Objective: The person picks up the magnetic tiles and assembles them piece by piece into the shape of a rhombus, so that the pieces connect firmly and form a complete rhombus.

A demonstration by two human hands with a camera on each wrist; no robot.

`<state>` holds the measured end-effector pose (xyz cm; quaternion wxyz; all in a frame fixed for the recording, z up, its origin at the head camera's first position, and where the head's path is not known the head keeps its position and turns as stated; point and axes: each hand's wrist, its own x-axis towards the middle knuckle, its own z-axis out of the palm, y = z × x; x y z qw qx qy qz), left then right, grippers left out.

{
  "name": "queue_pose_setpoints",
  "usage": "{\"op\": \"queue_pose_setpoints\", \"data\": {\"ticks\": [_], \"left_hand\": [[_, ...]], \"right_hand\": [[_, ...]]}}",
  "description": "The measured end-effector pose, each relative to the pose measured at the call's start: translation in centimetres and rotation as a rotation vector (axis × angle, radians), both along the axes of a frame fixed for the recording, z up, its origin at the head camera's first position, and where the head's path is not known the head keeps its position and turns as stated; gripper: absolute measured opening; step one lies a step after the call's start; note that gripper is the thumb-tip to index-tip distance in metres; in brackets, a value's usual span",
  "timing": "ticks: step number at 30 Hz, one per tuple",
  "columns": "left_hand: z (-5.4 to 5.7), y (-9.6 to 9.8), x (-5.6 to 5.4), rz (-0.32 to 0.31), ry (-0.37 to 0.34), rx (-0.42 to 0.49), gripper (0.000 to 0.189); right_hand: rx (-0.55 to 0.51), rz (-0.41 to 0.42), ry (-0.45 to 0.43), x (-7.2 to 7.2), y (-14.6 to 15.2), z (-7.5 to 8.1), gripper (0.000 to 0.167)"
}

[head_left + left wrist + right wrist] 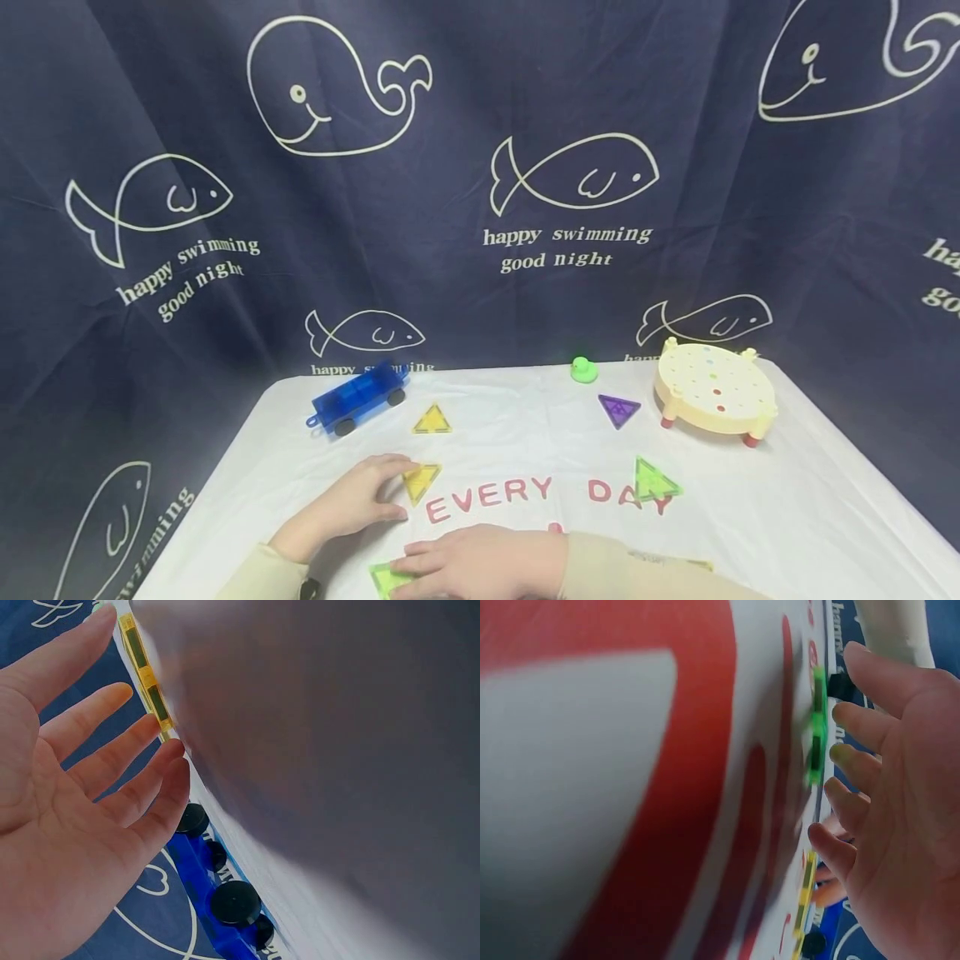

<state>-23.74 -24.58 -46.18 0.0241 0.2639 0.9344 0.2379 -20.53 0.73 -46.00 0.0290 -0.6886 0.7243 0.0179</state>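
Note:
My left hand (358, 500) is beside a yellow see-through triangle tile (422, 478), its fingertips over the tile's left corner and the thumb lower down, apart from the tile. In the left wrist view the fingers are spread and slightly bent next to the yellow tile's edge (142, 667). Nearer the front, my right hand (491, 562) lies palm down with its fingertips over a green triangle tile (381, 577), partly hiding it. The right wrist view has loosely bent fingers next to the green tile's edge (818, 727).
A blue wheeled car base (360, 398) stands at the back left, near another yellow triangle (432, 420). Farther right are a green toy duck (583, 370), a purple triangle (619, 410), a second green triangle (656, 481) and a cream pegboard on legs (716, 387). Red letters mark the white cloth.

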Motion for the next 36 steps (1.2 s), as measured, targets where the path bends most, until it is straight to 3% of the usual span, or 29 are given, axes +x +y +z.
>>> {"op": "queue_pose_setpoints", "data": {"ticks": [5, 9, 15, 23, 36], "left_hand": [[-0.2, -0.1, -0.1, 0.005, 0.018, -0.008, 0.062], [-0.5, -0.1, -0.2, 0.013, 0.038, -0.011, 0.062], [-0.7, 0.1, -0.3, 0.028, 0.02, -0.013, 0.063], [0.0, 0.3, -0.4, 0.009, 0.033, -0.008, 0.064], [0.2, 0.6, -0.5, 0.012, 0.027, 0.001, 0.065]], "right_hand": [[-0.008, 0.096, 0.166, 0.2, -0.4, -0.6, 0.053], [-0.015, 0.111, 0.201, 0.2, -0.2, -0.8, 0.054], [-0.014, 0.027, 0.095, 0.1, 1.0, -0.8, 0.052], [-0.035, -0.083, -0.081, -0.5, 4.1, -0.3, 0.052], [-0.109, -0.205, -0.084, -1.8, 9.3, -0.2, 0.053]]}}
